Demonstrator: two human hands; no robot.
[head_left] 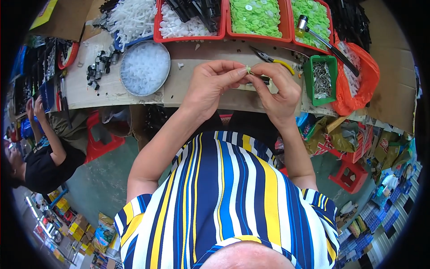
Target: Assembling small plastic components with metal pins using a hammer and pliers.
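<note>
Over the workbench, my left hand (209, 87) and my right hand (281, 94) meet, both closed at the fingertips. Between them they pinch a small pale-green plastic piece (249, 70), its exact shape mostly covered by the fingers. Just under my right fingers a dark object (265, 80) shows in part; whether it is held or lies on the bench I cannot tell. Beyond my right hand lie pliers (268, 57) with yellow handles. A round metal tray (145, 67) of small translucent white parts stands left of my left hand.
Red bins (190, 36) along the back hold white parts, black pieces and green discs (255, 20). A hammer (329, 44) rests across the right bin. Right are a green box (312, 85) of metal pins and an orange bag (367, 80). Another person (45, 157) works at far left.
</note>
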